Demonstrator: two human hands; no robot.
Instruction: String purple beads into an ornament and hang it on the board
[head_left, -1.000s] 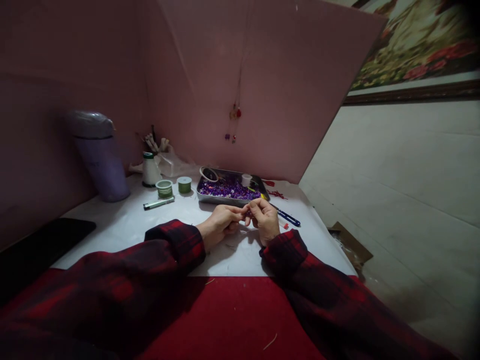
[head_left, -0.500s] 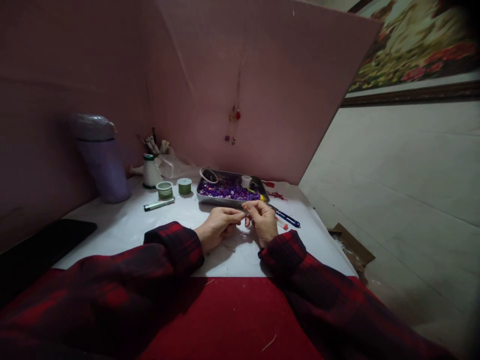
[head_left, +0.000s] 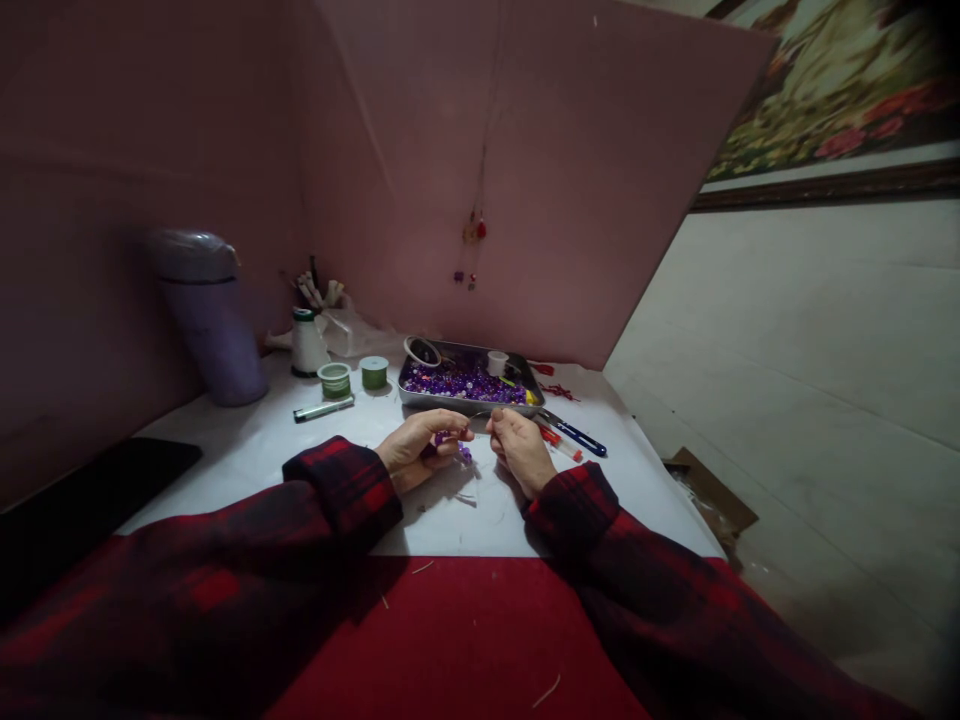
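Observation:
Curled fingers of my left hand (head_left: 411, 442) close around a small cluster of purple beads (head_left: 465, 455), part of which hangs below the fingertips. A short way to its right, my right hand (head_left: 523, 455) is closed in a pinch on a thin thread (head_left: 481, 413). This thread spans the small gap between the two hands. Just beyond them lies a metal tray (head_left: 442, 404) filled with loose purple beads (head_left: 461, 385); a white ring (head_left: 422, 352) and a small white cup (head_left: 496, 363) rest in it.
Right of the tray are a blue cutter (head_left: 577, 436), a red-capped tube (head_left: 564, 446) and red pieces (head_left: 559, 391). Green spools (head_left: 373, 373), a pen (head_left: 324, 409), a thread cone (head_left: 309, 345) and a purple tumbler (head_left: 217, 335) stand or lie left. A pink panel (head_left: 570, 200) rises behind.
My hands have moved apart, left hand leftward and opened enough to show the purple beads, thread now visible between them. The view has shifted slightly.

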